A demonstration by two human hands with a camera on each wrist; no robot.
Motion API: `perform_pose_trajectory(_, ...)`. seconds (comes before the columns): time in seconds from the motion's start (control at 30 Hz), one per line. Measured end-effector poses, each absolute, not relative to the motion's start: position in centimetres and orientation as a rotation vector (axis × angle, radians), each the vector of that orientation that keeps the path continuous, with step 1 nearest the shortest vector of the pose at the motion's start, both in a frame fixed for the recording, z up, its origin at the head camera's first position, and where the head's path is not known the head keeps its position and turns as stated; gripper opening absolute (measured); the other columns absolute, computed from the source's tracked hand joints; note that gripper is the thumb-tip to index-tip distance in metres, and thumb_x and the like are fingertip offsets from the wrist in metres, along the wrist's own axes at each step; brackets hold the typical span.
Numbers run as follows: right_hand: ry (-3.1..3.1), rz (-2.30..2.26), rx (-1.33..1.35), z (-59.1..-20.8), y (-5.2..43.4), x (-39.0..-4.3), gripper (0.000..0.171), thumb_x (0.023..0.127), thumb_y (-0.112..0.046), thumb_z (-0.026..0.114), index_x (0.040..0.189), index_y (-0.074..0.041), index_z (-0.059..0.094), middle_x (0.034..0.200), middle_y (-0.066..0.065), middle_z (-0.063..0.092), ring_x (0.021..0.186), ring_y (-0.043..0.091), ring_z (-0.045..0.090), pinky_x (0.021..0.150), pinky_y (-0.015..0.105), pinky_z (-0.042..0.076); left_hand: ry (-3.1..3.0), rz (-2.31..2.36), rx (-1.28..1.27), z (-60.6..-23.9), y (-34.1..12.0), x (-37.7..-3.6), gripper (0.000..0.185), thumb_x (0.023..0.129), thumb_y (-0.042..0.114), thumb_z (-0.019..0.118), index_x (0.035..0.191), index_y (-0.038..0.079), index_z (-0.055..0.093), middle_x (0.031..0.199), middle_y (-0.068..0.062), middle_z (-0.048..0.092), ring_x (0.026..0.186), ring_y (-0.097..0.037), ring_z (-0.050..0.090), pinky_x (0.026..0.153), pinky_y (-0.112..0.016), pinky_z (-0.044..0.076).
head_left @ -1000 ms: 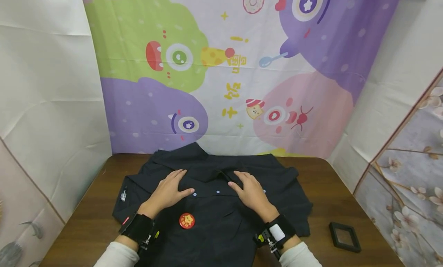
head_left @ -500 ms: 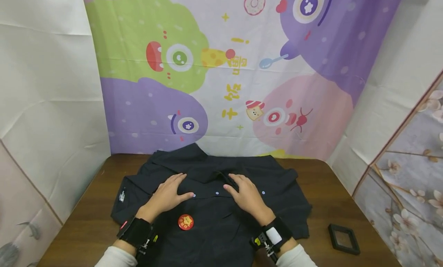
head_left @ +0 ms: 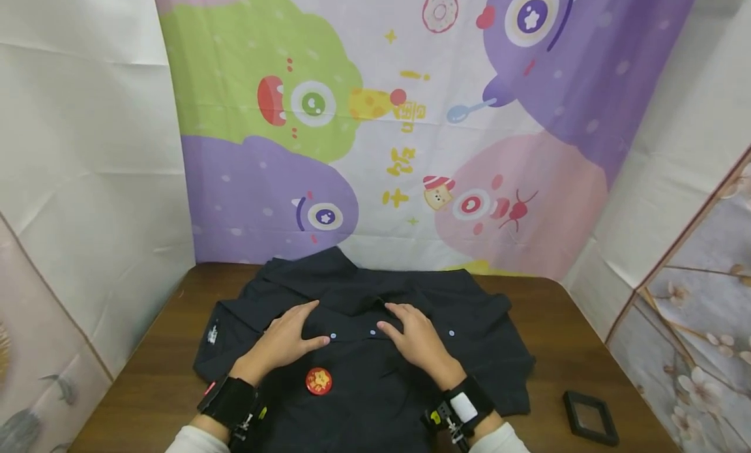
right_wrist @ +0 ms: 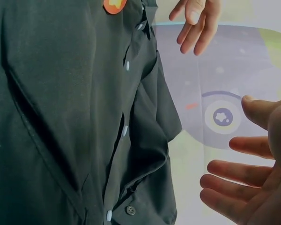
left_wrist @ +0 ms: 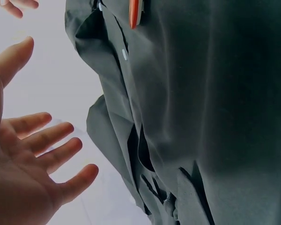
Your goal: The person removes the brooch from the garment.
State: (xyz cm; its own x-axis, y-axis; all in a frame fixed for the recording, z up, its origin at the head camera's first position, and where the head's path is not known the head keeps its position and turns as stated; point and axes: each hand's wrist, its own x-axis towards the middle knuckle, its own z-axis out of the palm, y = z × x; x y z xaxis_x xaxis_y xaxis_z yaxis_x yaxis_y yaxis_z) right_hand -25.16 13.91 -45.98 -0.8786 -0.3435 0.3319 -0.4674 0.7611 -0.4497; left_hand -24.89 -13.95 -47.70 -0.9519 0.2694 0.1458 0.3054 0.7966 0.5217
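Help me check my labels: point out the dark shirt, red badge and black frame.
Dark shirt (head_left: 371, 368), head view: middle of its cloth.
Red badge (head_left: 319, 381), head view: centre of its face.
Black frame (head_left: 572, 415), head view: its left bar.

Place: small screened-off nook
Rear: pastel cartoon-printed cloth (head_left: 375, 140)
Sides: creased white sheeting (head_left: 88, 120)
Middle: brown wooden bench (head_left: 569, 349)

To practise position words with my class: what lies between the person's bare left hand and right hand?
The head view shows a stretch of dark cloth shirt with two small round pale-blue buttons between left hand and right hand.
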Motion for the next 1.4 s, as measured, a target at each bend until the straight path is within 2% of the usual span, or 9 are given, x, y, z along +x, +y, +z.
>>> perform_pose_trajectory(0.27, -2.738, 0.771, 0.701, -45.3, 13.3, -25.3, 0.047, 0.094, -0.035, 0.063, 0.132, -0.006, 0.060, 0.130, 0.015, 0.062, 0.121, 0.032, 0.059, 0.100, 0.048, 0.048, -2.941, -0.870, -0.438, -47.8, -14.5, -24.9, 0.084, 0.084, 0.043, 0.073, 0.148, 0.003, 0.036, 0.149, -0.021, 0.044, 0.137, -0.042, 0.040, 0.105, -0.067, 0.033)
perform_pose_trajectory(0.93, -2.787, 0.833, 0.720, -45.9, 11.5, -24.6, 0.047, 0.095, -0.037, 0.061, 0.133, -0.009, 0.058, 0.131, 0.013, 0.061, 0.123, 0.031, 0.057, 0.103, 0.048, 0.046, -3.001, -0.873, -0.468, -47.9, -14.9, -24.3, 0.083, 0.084, 0.047, 0.072, 0.145, 0.000, 0.041, 0.148, -0.022, 0.044, 0.138, -0.045, 0.037, 0.106, -0.069, 0.030)
perform_pose_trajectory(1.4, -2.817, 0.818, 0.716, -47.3, 11.0, -23.8, 0.045, 0.096, -0.037, 0.060, 0.131, -0.010, 0.060, 0.129, 0.010, 0.063, 0.120, 0.027, 0.059, 0.100, 0.045, 0.048, -3.054, -0.875, -0.471, -48.6, -14.8, -23.7, 0.094, 0.075, 0.048, 0.079, 0.145, -0.001, 0.040, 0.149, -0.021, 0.043, 0.137, -0.043, 0.039, 0.106, -0.069, 0.029)
